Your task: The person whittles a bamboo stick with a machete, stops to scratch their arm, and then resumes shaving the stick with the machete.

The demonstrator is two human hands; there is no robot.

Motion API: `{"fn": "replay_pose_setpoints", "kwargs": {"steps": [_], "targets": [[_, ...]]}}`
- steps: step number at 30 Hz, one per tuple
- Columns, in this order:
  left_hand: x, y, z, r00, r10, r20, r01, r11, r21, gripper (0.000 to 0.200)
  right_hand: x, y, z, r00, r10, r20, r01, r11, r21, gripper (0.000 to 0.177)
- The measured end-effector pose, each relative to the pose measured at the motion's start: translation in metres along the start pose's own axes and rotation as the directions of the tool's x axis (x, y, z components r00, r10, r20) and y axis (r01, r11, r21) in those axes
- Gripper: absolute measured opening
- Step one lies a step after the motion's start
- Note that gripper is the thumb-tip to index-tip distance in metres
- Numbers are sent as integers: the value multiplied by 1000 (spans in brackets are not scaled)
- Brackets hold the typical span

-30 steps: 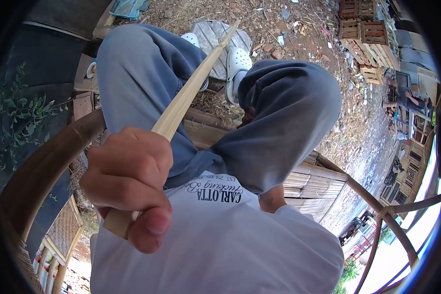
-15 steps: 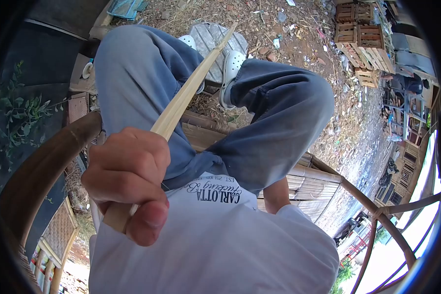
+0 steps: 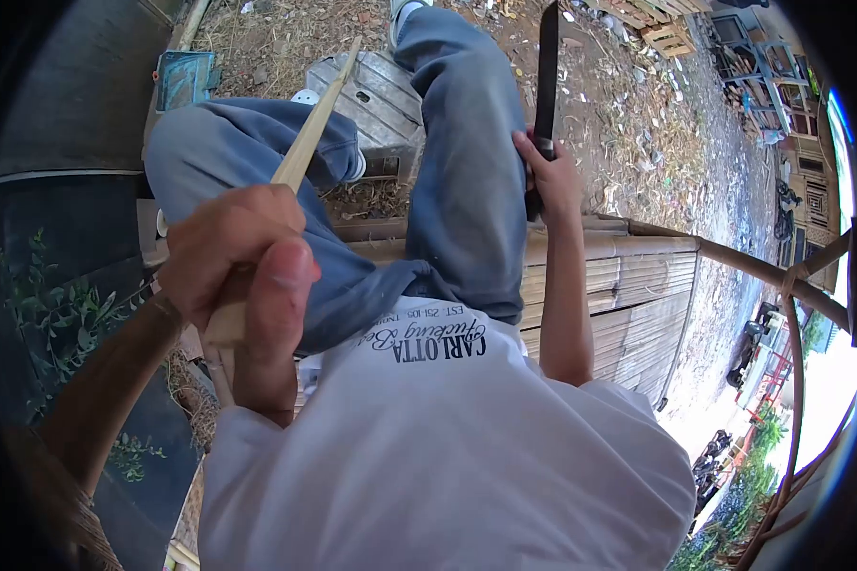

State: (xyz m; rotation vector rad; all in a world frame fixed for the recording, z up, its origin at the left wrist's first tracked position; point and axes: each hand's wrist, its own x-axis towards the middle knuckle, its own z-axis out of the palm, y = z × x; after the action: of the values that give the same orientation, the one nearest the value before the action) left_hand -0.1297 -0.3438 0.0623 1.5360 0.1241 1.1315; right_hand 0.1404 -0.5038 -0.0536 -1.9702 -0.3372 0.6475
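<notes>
My left hand (image 3: pixel 229 247) is closed around a long pale bamboo strip (image 3: pixel 307 143). The strip slants up and away past my left knee, its narrow tip over the metal sheet on the ground, while its thick butt end shows below my fist. On the right, my right hand (image 3: pixel 554 181) grips the dark handle of a machete (image 3: pixel 547 76). Its long black blade points up and away, beside my right knee and well apart from the bamboo. My jeans-clad right leg (image 3: pixel 471 143) is stretched out forward; the left one is bent.
I sit on a bamboo-slat bench (image 3: pixel 619 285) with a curved rail (image 3: pixel 114 400) at my left. A grey ridged sheet (image 3: pixel 381 109) lies near my feet on littered ground. A blue-green tray (image 3: pixel 183 81) is at upper left, wooden crates (image 3: pixel 671 38) at upper right.
My right hand has come up into view holding the machete. My right leg has stretched forward and the view has shifted. The bamboo strip stays in my left hand.
</notes>
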Motion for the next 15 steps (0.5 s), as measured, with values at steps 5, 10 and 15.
{"fn": "replay_pose_setpoints", "kwargs": {"steps": [5,10,15], "targets": [[1,-13,-11,999,31,-16,-33,993,-116,18,44,32,29,989,-144,-34,135,972,-191,34],[0,-17,-12,998,23,-64,-29,995,-95,15,149,49,31,913,-301,-275,153,879,-452,32],[-7,-22,-8,998,62,-17,-63,997,-46,17,144,117,35,928,-273,-254,103,842,-529,38]]}}
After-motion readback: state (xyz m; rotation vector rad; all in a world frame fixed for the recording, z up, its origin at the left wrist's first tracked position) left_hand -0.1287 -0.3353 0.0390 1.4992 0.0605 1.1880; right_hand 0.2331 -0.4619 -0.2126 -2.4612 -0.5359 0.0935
